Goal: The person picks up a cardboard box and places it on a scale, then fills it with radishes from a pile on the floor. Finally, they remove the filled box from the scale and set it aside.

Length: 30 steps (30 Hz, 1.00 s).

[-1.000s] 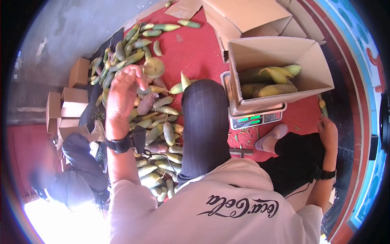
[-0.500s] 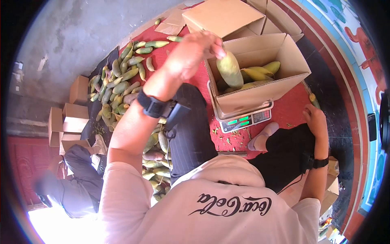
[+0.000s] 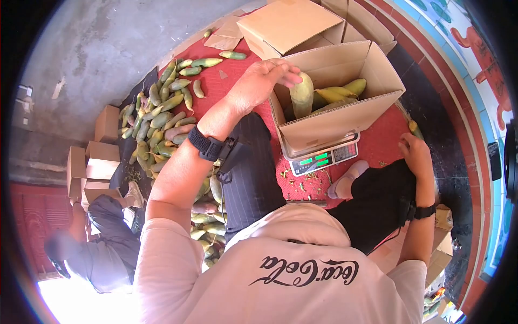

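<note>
My left hand (image 3: pixel 264 81) is open over the near-left rim of a cardboard box (image 3: pixel 337 127), its fingers loosely stretched out. Its fingertips are right at the upper end of a pale green radish (image 3: pixel 302 97), which stands steeply tilted inside the box. More yellow-green radishes (image 3: pixel 337 94) lie deeper in the same box. Under the box is a digital scale (image 3: pixel 324 159) with lit green displays. My right hand (image 3: pixel 416 154) rests open on my right knee, holding nothing.
A large pile of radishes (image 3: pixel 156 119) spreads over the red mat (image 3: pixel 216 81) at the left. A closed carton (image 3: pixel 291 27) stands behind the open box. Another person (image 3: pixel 102 243) sits at the lower left near small cartons (image 3: pixel 102 159). One radish (image 3: pixel 414 129) lies right of the scale.
My left hand has loosened from the radish and drawn slightly down and left. The radish now stands more upright in the box. My right hand stays on the knee.
</note>
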### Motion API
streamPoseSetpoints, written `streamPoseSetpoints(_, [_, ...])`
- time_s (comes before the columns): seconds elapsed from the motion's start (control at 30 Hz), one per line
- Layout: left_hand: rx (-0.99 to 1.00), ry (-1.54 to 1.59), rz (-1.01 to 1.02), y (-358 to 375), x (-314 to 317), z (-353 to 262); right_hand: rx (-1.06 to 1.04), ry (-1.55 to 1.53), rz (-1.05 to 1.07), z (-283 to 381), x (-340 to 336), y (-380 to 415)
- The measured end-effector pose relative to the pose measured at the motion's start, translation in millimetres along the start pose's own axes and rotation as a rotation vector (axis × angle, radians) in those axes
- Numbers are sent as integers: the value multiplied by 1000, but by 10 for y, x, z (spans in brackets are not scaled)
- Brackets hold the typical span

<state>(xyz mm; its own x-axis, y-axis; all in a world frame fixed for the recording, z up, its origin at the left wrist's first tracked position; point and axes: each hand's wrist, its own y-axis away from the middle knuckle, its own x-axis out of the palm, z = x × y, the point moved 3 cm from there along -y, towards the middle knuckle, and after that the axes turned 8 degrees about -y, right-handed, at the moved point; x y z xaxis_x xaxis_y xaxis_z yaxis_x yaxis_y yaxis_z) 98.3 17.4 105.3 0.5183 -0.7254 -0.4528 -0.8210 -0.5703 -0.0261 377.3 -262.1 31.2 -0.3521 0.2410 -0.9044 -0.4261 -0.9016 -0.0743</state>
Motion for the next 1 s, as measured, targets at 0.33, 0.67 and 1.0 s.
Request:
streamPoseSetpoints(0.33, [48,-119,-84,-12,-142,-117,16,13,8,-7,30,-11])
streamPoseSetpoints(0.67, [-46,-68,167,130,61,261,19,-3,11,29,23,-28])
streamPoseSetpoints(1.0, [48,-443,-199,541,-266,415,0,32,6,3,28,-1])
